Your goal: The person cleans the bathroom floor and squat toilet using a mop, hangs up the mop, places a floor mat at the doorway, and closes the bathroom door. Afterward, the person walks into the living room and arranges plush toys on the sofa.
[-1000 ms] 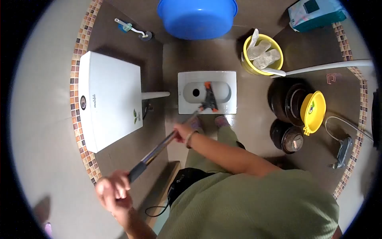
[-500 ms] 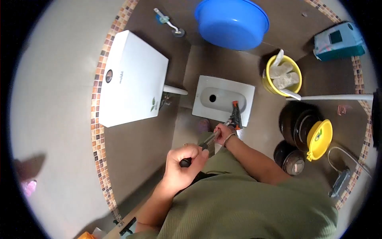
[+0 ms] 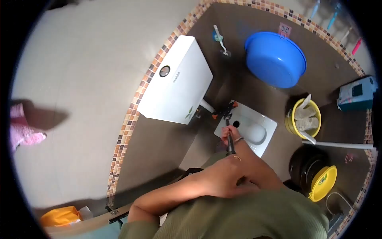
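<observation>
A long-handled cleaning tool point(image 3: 230, 145) runs up from the floor to my body; its black head with orange ends point(image 3: 225, 111) is over the far left corner of the white squat toilet point(image 3: 270, 124). Whether the head is brush or blade I cannot make out. Low on the pole, my right hand point(image 3: 229, 134) is closed round it, close to the drain hole. My left hand point(image 3: 229, 175), nearer my chest, is wrapped round the upper end of the handle and hides most of it.
A white cistern point(image 3: 179, 87) hangs on the left wall, its pipe point(image 3: 207, 106) leading down. A blue basin point(image 3: 274, 59) and toilet brush point(image 3: 221, 40) are at the back wall. Right: yellow bucket point(image 3: 290, 123) with cloths, yellow basin point(image 3: 323, 184), dark pots point(image 3: 304, 163), white pole point(image 3: 342, 145).
The tool's head has moved from the near right end of the squat toilet to its far left corner. Both hands have moved with the handle. My view has shifted toward the left.
</observation>
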{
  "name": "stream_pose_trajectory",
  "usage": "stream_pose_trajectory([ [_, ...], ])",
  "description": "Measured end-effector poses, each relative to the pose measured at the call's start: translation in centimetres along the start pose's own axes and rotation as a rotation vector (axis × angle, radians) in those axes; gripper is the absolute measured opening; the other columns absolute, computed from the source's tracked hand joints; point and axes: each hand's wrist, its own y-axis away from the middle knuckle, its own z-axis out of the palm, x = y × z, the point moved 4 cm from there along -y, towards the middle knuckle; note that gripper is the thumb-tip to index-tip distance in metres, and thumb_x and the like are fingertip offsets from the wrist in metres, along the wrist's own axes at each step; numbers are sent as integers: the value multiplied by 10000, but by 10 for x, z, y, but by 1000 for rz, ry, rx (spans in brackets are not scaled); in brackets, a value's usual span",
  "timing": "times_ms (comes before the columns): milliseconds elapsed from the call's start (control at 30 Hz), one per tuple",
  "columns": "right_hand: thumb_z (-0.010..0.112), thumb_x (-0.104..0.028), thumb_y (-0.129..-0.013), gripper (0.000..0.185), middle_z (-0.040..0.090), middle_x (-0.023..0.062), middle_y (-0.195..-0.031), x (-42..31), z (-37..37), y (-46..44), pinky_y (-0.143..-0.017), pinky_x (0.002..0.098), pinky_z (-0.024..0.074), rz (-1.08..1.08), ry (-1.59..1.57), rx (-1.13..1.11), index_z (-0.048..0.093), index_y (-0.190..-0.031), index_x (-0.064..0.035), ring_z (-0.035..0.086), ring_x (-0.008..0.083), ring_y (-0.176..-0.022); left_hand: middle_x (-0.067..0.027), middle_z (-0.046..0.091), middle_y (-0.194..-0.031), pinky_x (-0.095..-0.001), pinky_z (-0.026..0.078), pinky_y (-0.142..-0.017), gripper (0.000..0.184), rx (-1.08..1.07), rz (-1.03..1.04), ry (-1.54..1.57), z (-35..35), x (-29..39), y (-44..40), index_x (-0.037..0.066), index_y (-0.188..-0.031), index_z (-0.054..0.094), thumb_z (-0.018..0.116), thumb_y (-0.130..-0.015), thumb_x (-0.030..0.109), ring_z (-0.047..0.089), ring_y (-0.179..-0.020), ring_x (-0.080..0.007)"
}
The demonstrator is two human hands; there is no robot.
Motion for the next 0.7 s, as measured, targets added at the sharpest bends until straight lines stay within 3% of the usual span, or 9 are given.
stream_pose_trajectory([
  [67, 484, -164, -832, 279, 392, -24, -502, -28, 9, 18, -418, 243, 307, -102, 188, 96, 394, -574, -106, 331, 108, -410, -180, 571, -1004, -372, 409, -874, 360, 95, 153, 58, -29, 13, 9, 37, -1077, 559, 672, -754, 148, 545, -982, -295],
  [167, 515, -192, -845, 250, 431, 4, -536, -84, 3, 76, -447, 240, 410, -91, 201, 71, 421, -642, -81, 436, 107, -451, -196, 404, -1287, -373, 347, -992, 613, 364, -76, -220, -103, -26, 24, 15, -1284, 373, 681, -768, 134, 408, -1198, -311],
  [200, 523, -183, -853, 240, 440, 6, -543, -85, 14, 108, -492, 242, 469, -105, 154, 53, 430, -660, -75, 478, 111, -472, -193, 418, -1272, -361, 339, -1003, 609, 527, -78, -483, -132, -51, 30, 12, -1280, 381, 683, -771, 155, 412, -1192, -320],
  [233, 514, -180, -863, 225, 438, 2, -544, -84, 13, 135, -510, 235, 484, 172, 109, 28, 434, -682, -72, 477, 104, -468, -193, 426, -1264, -350, 343, -1001, 602, 633, -71, -622, -163, -85, 37, 11, -1268, 395, 689, -767, 168, 413, -1191, -320],
  [300, 511, -193, -867, 213, 418, -24, -542, -92, -25, 169, -422, 211, 390, -82, 729, 217, 428, -699, -91, 406, 80, -428, -195, 427, -1271, -346, 345, -1004, 628, 758, -360, -833, -209, -143, 48, 10, -1252, 412, 721, -733, 182, 427, -1173, -340],
  [333, 512, -156, -857, 196, 403, -33, -537, -76, -32, 191, -405, 215, 349, 107, 517, 333, 425, -692, -95, 380, 79, -423, -195, 427, -1271, -346, 345, -1004, 628, 766, -343, -829, -221, -162, 46, 10, -1252, 412, 721, -733, 182, 427, -1173, -340],
  [433, 508, -111, -853, 143, 408, -6, -564, -47, -50, 239, -421, 226, 368, -49, 690, 521, 420, -746, -75, 393, 84, -442, -159, 480, -1233, -444, 309, -993, 731, 737, -231, -753, -240, -190, 34, 22, -1258, 408, 774, -637, 142, 440, -1174, -311],
  [533, 520, -58, -850, 86, 468, 47, -642, -28, -78, 270, -432, 243, 391, -200, 655, 555, 435, -842, -68, 408, 87, -466, -126, 526, -1179, -459, 306, -966, 858, 572, -514, -970, -246, -197, 16, 43, -1276, 382, 821, -550, 172, 484, -1139, -248],
  [700, 533, -27, -852, 338, 526, 77, -722, 29, -107, 290, -440, 269, 411, -322, 682, 659, 455, -1180, -49, 456, 112, -504, -110, 628, -924, -409, 346, -868, 942, 521, -530, -1111, -257, -182, 2, -6, -1312, 283, 820, -572, 223, 605, -894, -266],
])
